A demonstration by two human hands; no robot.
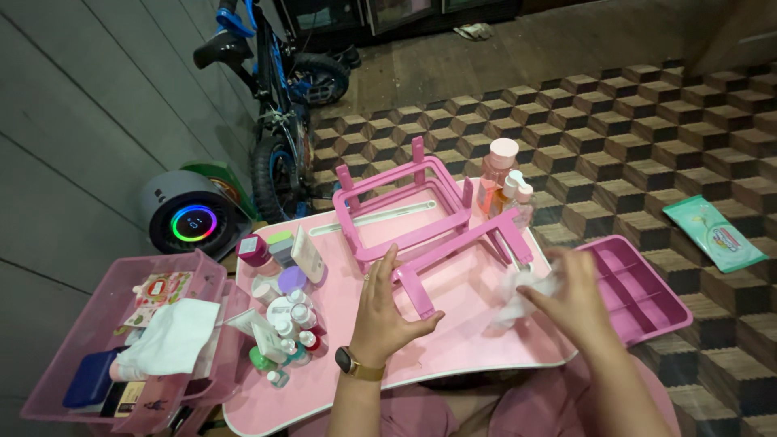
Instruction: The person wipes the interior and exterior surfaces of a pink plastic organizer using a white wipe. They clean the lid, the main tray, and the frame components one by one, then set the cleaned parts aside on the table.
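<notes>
The pink rack (421, 231) lay on its side on the pink table (324, 388), a frame of thin bars with short legs sticking up and one long leg running toward the person. In the head view, the left hand (387, 311) rested on that near leg with the fingers spread and lightly curled over it — steadying more than gripping. The right hand (576, 298) pinched a crumpled white wipe (522, 293) and pressed it on the table just beside the rack's right end; motion blur there made the exact hold hard to read.

The rack stood bare, with nothing on it. The small bottles and jars (283, 311) were crowded at the table's left edge, and three taller bottles (503, 182) stood just behind the rack. A pink divided tray (639, 287), also unfilled, hung off the table's right side. On the left sat a pink box (97, 356) with a white cloth (174, 336) draped over its contents. So the wiping looked part done — the rack and tray emptied, the bottles not yet back.

A green packet (714, 233) lay apart on the patterned floor.
</notes>
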